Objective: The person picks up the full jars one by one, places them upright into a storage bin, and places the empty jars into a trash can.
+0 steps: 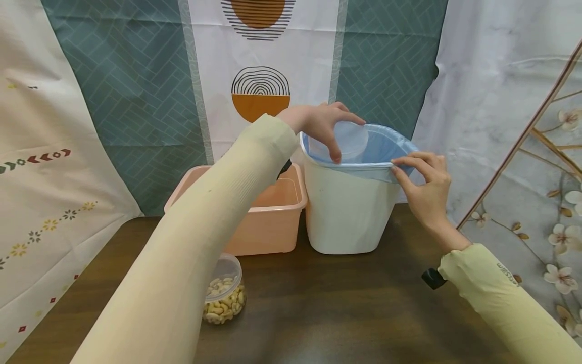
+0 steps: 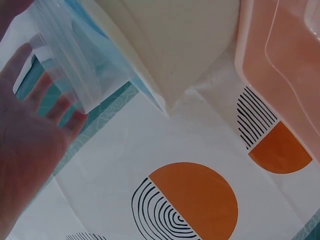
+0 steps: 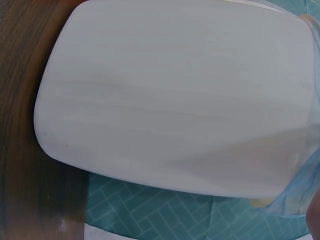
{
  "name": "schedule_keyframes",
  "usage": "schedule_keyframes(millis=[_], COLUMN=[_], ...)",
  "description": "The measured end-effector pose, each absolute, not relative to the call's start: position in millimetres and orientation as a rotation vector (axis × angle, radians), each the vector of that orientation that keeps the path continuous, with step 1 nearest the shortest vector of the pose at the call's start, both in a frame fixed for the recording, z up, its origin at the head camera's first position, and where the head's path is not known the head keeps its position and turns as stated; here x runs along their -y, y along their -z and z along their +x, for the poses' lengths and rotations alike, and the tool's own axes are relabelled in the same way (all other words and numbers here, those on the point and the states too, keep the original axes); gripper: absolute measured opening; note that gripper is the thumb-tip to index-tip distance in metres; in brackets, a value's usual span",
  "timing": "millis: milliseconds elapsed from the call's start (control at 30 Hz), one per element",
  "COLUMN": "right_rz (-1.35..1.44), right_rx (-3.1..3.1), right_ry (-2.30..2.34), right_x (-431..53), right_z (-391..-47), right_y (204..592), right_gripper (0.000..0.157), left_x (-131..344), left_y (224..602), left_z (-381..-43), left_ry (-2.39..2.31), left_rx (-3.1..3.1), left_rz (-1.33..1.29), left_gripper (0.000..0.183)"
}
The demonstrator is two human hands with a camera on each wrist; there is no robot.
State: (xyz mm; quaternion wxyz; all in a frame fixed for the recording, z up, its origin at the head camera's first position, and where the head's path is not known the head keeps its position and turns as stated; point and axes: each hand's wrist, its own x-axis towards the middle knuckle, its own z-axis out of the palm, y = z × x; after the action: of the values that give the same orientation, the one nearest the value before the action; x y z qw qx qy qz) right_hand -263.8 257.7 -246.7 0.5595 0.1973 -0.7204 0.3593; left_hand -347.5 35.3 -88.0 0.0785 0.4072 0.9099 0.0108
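My left hand (image 1: 320, 124) holds a clear round plastic tub (image 1: 352, 140) at the mouth of a white trash bin (image 1: 350, 210). In the left wrist view, its fingers spread along the side of the tub (image 2: 82, 70); I see nothing inside it. A thin blue bag (image 1: 388, 144) lines the bin and folds over the rim. With thumb and fingertips, my right hand (image 1: 427, 187) pinches the bag's edge at the bin's right front rim. The right wrist view shows mostly the bin's side (image 3: 175, 100), with the bag (image 3: 297, 187) at the right edge.
A pink plastic basin (image 1: 268, 227) stands left of the bin, partly behind my left sleeve. Nearer, a clear jar of cashews (image 1: 225, 298) stands on the dark wooden table (image 1: 327, 313), partly covered by that sleeve. Patterned cloth (image 1: 386, 60) hangs behind.
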Motion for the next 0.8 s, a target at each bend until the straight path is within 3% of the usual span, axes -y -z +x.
schedule_keyframes(millis=[800], right_rz=[0.468], right_rx=[1.693], right_ry=[-0.862], right_x=[-255.4], right_z=[-259.9], right_y=[244.5], right_gripper=[0.012], left_x=[-33.6], left_y=[91.4], left_z=[-348.8], left_ry=[-0.083], left_rx=[-2.669], left_rz=[1.152], left_gripper=[0.092])
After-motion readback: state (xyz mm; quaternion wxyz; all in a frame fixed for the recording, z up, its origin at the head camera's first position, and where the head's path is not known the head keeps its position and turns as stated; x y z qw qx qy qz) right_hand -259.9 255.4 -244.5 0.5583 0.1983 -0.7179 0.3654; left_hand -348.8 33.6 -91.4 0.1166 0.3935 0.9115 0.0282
